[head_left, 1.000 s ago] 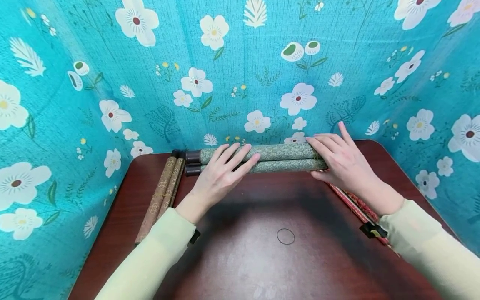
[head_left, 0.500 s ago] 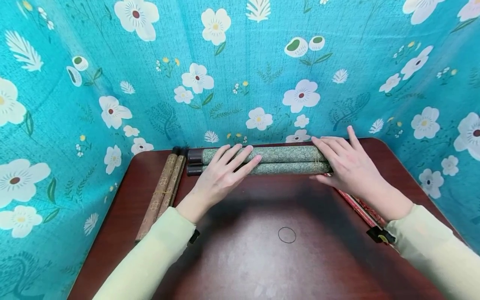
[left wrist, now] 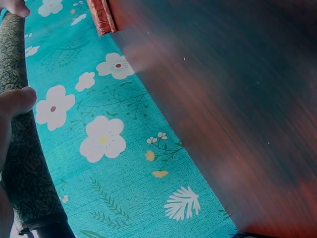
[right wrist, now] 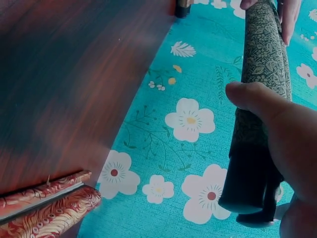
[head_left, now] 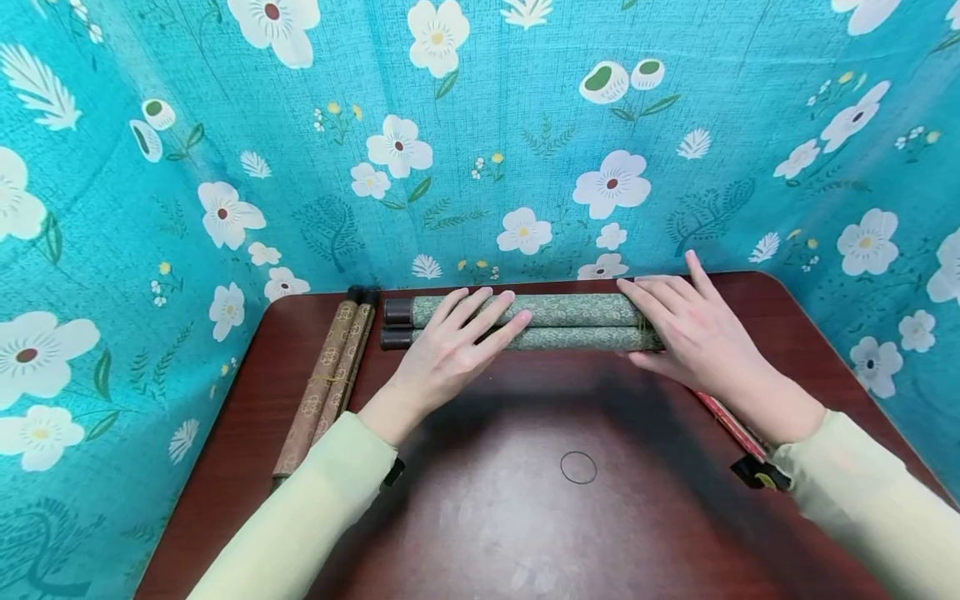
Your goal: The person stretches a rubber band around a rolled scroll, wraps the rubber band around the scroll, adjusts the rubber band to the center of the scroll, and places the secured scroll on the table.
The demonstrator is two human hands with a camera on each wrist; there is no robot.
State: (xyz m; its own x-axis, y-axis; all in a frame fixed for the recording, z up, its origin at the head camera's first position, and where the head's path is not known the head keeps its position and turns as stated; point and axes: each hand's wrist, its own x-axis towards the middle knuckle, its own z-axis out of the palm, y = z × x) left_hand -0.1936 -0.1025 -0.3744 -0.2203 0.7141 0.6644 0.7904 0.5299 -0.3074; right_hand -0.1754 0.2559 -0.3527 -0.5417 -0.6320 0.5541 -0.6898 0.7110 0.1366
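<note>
- A pair of green patterned scrolls (head_left: 577, 310), lying side by side and running left to right, is at the far edge of the counter (head_left: 517, 533).
- The left hand (head_left: 450, 354) grips the scrolls towards their left end, its fingers slightly spread over the top and its thumb against the near roll.
- The right hand (head_left: 690, 329) clasps them at the right end, fingers bent over the far side, little finger raised, thumb on the near side.
- Dark caps (head_left: 397, 312) show at the left end; a thin yellowish cord (head_left: 642, 327) loops round the rolls beside the right hand.
- The scrolls seem to be held above the counter, though the angle makes contact hard to judge.
- At the left lies a pair of brown patterned scrolls (head_left: 327, 358), slanting from near to far and tied with cord.
- At the right, a red patterned scroll (head_left: 733, 423) is partly hidden by the right forearm.
- A thin dark ring (head_left: 578, 467) lies on the near part of the counter.
- Blue flowered cloth (head_left: 465, 125) hangs behind.
</note>
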